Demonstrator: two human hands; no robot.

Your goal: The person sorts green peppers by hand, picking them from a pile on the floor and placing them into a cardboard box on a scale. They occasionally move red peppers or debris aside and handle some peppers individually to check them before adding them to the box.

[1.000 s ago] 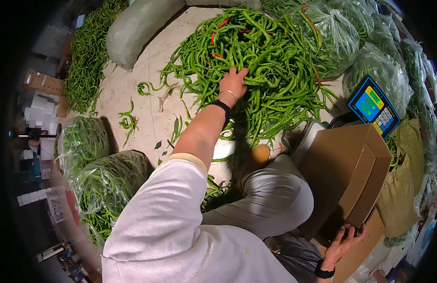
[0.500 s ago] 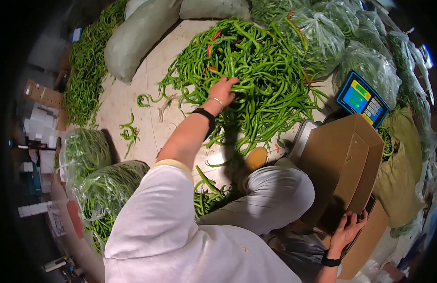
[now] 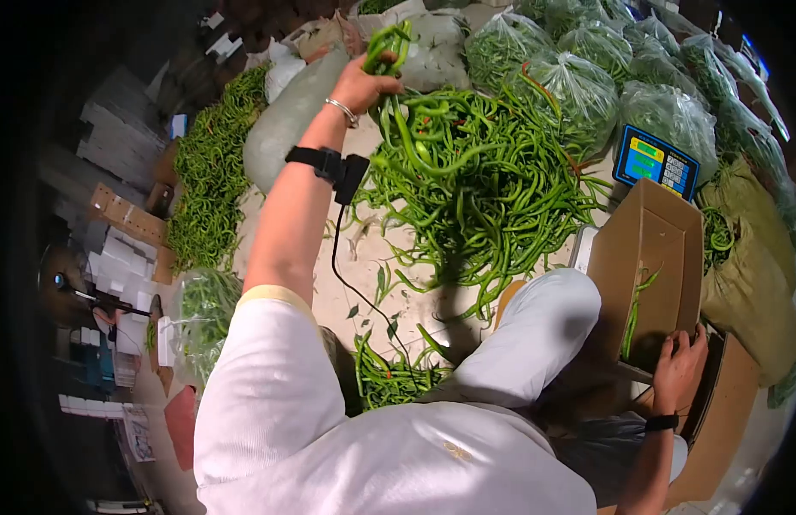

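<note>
My left hand (image 3: 368, 84) is raised at the upper middle, its fingers wrapped round a bunch of green peppers (image 3: 389, 43), some of which hang below it. Beneath and to the right spreads a large heap of green peppers (image 3: 518, 189) with a few red ones. At the lower right my right hand (image 3: 680, 369) grips the near edge of an open cardboard box (image 3: 668, 240). A few green peppers (image 3: 631, 322) lie inside this box, which tilts beside a scale with a blue display panel (image 3: 656, 161).
Clear bags of peppers (image 3: 570, 94) line the back right. Another pepper pile (image 3: 209, 172) and a grey-green sack (image 3: 286, 129) are at the left. A small pile (image 3: 385, 378) lies by my legs, and an olive sack (image 3: 754, 275) stands right of the box.
My left hand has risen from the heap and now holds peppers up. The box has turned so its inside shows, with my right hand still at its edge. The view has shifted.
</note>
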